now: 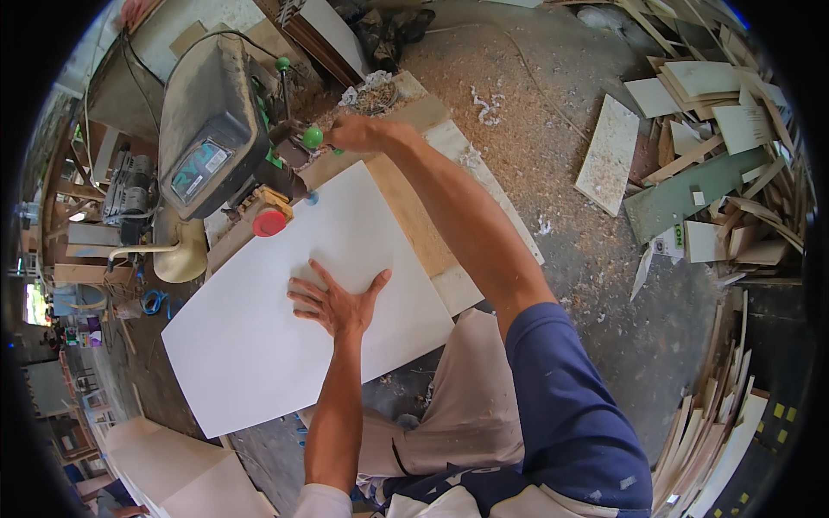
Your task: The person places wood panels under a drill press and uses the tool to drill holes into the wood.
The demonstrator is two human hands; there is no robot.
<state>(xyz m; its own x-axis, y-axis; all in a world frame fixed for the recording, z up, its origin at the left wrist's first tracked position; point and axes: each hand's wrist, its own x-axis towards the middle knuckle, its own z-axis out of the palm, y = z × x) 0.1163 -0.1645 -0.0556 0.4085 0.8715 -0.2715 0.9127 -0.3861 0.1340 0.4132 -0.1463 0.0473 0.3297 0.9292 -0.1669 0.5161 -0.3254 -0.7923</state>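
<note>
White laminate panel (302, 319), one, lies flat on the counter (432, 233) under the drill press (216, 129). Left hand (337, 302) spread flat, pressing the panel centre. Right hand (358, 131), at 12 o'clock, clenched on a green-knobbed feed lever (313, 136); two green knobs visible. One blue mark (312, 198) on the panel near the spindle; judged drilling in hand, no finished hole visible. Offcuts (699, 147) heaped at 2 o'clock.

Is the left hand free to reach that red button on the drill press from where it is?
Probably yes. The left hand lies flat on the white panel, holding nothing, and only bare panel lies between it and the red button. The right hand is up on the green-knobbed lever.
</note>
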